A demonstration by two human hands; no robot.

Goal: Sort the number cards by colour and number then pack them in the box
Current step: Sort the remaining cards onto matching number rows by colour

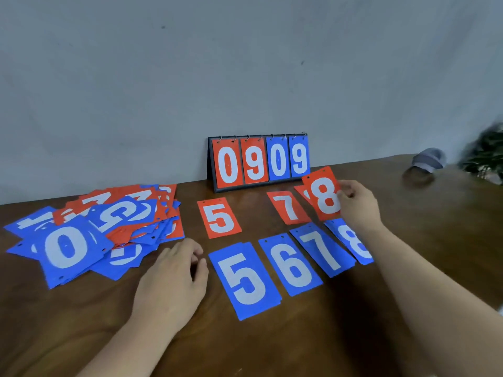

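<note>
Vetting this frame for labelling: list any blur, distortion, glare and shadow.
Head view: plant at the right edge smeared by blur; table back edge bows, wide-angle distortion; faint sheen on the wood below the scoreboard; red 8 in the right hand reads sharp; even light, soft shadows only.

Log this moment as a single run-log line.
phase: sorting | right hand: pinches tilted red rectangular number card 8 | left hand: rests on brown wooden table, holding nothing
</note>
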